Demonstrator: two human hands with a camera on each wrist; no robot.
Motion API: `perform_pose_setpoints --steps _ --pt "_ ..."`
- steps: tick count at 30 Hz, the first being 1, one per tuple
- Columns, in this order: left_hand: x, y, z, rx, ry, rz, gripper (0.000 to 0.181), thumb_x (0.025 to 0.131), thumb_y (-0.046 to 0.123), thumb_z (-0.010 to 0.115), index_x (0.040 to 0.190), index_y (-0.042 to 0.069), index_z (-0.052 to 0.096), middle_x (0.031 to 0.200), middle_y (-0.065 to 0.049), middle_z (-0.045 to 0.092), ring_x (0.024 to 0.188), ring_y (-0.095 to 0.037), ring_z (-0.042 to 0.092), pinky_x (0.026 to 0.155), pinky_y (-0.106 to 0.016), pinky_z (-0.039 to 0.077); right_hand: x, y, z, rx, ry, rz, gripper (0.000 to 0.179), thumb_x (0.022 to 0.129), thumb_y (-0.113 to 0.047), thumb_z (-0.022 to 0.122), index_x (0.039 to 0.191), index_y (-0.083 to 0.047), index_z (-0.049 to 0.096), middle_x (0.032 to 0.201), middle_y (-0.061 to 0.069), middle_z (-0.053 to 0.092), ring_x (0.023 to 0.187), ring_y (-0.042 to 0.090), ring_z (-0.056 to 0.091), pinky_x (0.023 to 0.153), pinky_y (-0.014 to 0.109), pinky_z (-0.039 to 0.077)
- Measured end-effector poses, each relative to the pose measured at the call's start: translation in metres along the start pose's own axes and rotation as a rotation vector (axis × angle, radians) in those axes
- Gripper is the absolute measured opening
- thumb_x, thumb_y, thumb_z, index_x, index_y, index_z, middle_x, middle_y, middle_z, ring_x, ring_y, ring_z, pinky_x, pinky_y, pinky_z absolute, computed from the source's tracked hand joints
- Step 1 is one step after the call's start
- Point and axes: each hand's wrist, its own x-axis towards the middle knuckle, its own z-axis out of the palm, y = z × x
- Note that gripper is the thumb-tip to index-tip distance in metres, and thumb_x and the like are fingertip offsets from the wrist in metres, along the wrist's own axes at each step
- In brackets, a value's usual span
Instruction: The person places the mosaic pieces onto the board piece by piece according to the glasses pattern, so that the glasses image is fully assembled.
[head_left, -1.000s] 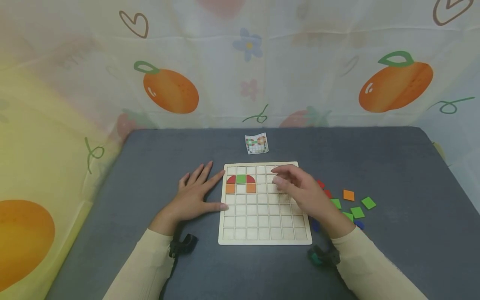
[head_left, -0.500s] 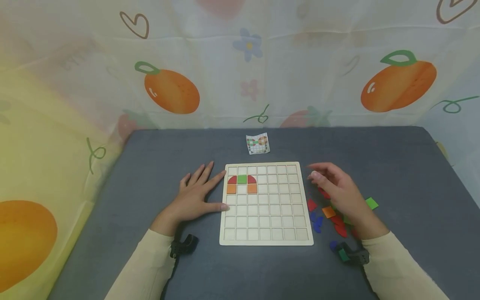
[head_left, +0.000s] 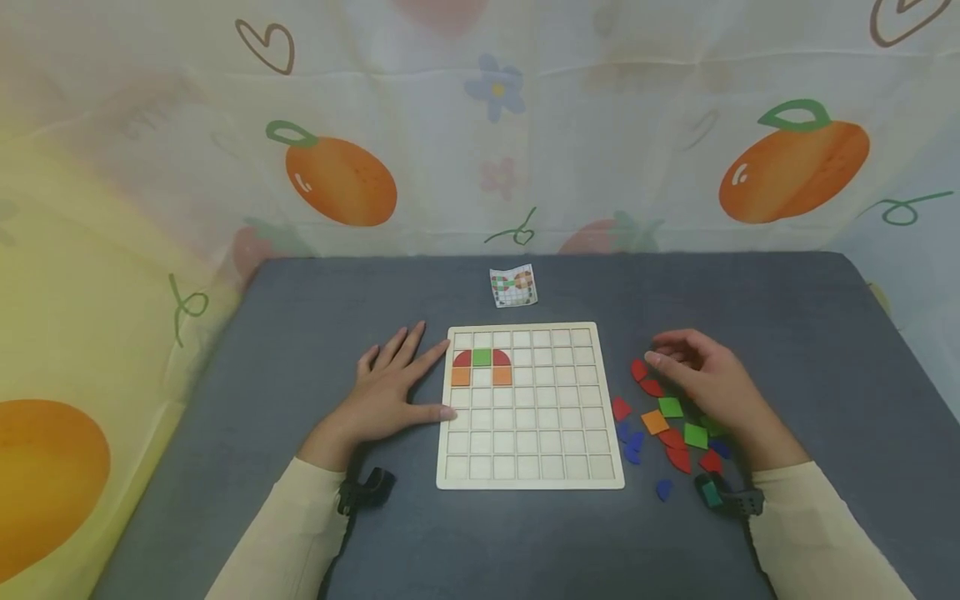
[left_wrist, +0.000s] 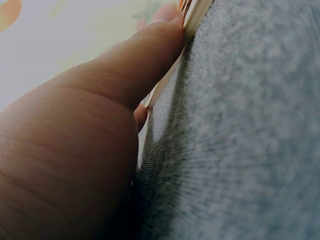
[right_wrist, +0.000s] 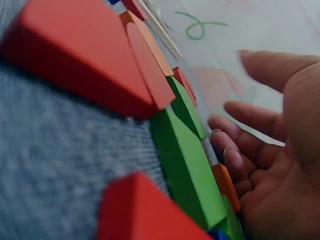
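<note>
A pale wooden grid board (head_left: pixel 532 421) lies in the middle of the table in the head view. Its upper left cells hold a green square (head_left: pixel 482 357) between two red rounded pieces (head_left: pixel 501 358), with orange squares (head_left: pixel 461 377) below the red ones. My left hand (head_left: pixel 386 396) lies spread at the board's left side, its thumb (left_wrist: pixel 145 55) touching the edge. Over the loose pieces on the right hovers my right hand (head_left: pixel 708 379), fingers loosely bent and nothing visible between them. Beneath it are green squares (head_left: pixel 695 436), red pieces (head_left: pixel 678 460) and an orange square (head_left: pixel 655 422).
Behind the board lies a small printed card (head_left: pixel 513 287) with a coloured pattern on a grid. Several blue pieces (head_left: pixel 633 442) lie by the board's lower right edge. A patterned curtain (head_left: pixel 600 125) hangs behind the grey table (head_left: pixel 360 287).
My right hand has moved from above the board's upper right to the right, over the loose pieces. The left hand and the pieces in the board have stayed put.
</note>
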Motion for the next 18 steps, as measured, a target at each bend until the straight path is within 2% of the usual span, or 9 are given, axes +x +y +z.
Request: perform_pose_setpoints --steps 3,5,9,11,18 --pt "0.000 0.000 0.000 0.002 -0.002 -0.001 0.111 0.087 0.076 0.077 0.175 0.032 0.025 0.182 -0.006 -0.001 0.166 -0.035 -0.005 0.122 -0.070 -0.002 0.000 -0.002 0.002 -0.062 -0.035 -0.008 0.050 0.105 -0.039 0.075 0.140 -0.004 0.067 0.133 0.016 0.063 0.118 0.035 0.062 0.094 0.048 0.054" --pt "0.000 0.000 0.000 0.003 0.000 -0.003 0.112 0.087 0.075 0.078 0.175 0.032 0.025 0.182 -0.007 -0.001 0.166 -0.035 -0.005 0.122 -0.070 -0.002 0.000 -0.003 0.004 -0.126 -0.042 -0.036 0.046 0.103 -0.037 0.079 0.134 -0.005 0.071 0.132 0.016 0.062 0.116 0.035 0.060 0.095 0.054 0.050" --pt "0.000 0.000 0.000 0.005 0.003 -0.004 0.112 0.086 0.075 0.078 0.175 0.032 0.025 0.182 -0.007 -0.001 0.166 -0.035 -0.004 0.122 -0.070 -0.002 0.002 -0.007 0.008 -0.220 -0.033 -0.103 0.033 0.100 -0.029 0.083 0.121 -0.004 0.077 0.123 0.014 0.062 0.103 0.031 0.056 0.088 0.052 0.046" --pt "0.000 -0.001 0.000 0.008 0.003 -0.006 0.112 0.086 0.075 0.078 0.175 0.033 0.025 0.182 -0.006 -0.001 0.166 -0.034 -0.005 0.122 -0.069 -0.003 0.002 -0.009 0.009 -0.233 -0.028 -0.122 0.029 0.100 -0.024 0.084 0.118 -0.003 0.077 0.121 0.014 0.063 0.099 0.030 0.054 0.086 0.051 0.045" --pt "0.001 0.000 0.001 0.009 0.009 -0.003 0.112 0.085 0.077 0.078 0.175 0.032 0.026 0.182 -0.006 0.000 0.166 -0.035 -0.004 0.122 -0.069 -0.002 -0.001 -0.011 0.013 -0.202 -0.026 -0.088 0.021 0.101 -0.017 0.081 0.119 -0.008 0.075 0.113 0.008 0.071 0.095 0.025 0.062 0.078 0.042 0.052"
